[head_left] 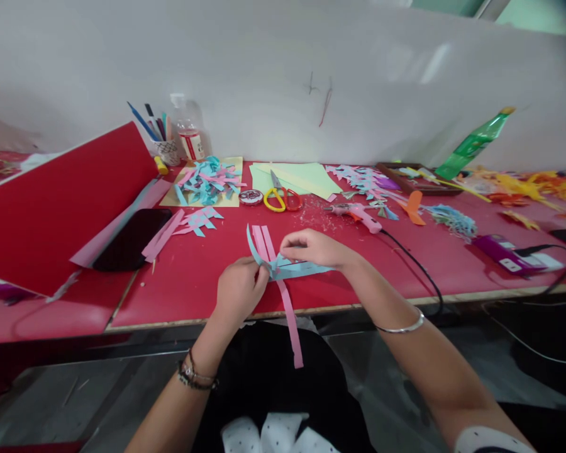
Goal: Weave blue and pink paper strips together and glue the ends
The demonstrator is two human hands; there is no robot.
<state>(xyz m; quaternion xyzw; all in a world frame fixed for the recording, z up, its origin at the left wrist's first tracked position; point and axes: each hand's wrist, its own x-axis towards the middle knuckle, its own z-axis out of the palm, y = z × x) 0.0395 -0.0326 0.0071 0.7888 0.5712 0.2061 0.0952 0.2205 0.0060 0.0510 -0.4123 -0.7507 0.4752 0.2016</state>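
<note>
Blue paper strips [302, 271] and pink paper strips [290, 321] cross each other between my hands, just above the red table. My left hand [239, 286] pinches the crossing from the left, with one blue strip end curving up beside its fingers. From the right, my right hand [314, 247] has thumb and fingers closed on a blue strip near the same crossing. Two pink ends point away toward the wall, and one long pink end hangs over the table edge toward my lap. The exact folds under my fingertips are hidden.
Scissors [279, 194], a pink glue gun [358, 216] with its cord, and a round tin [251, 197] lie beyond my hands. Cut paper strips [210, 179] are piled left of them. A black phone [132, 239] lies by a red board [70, 201]. A green bottle [474, 146] leans at right.
</note>
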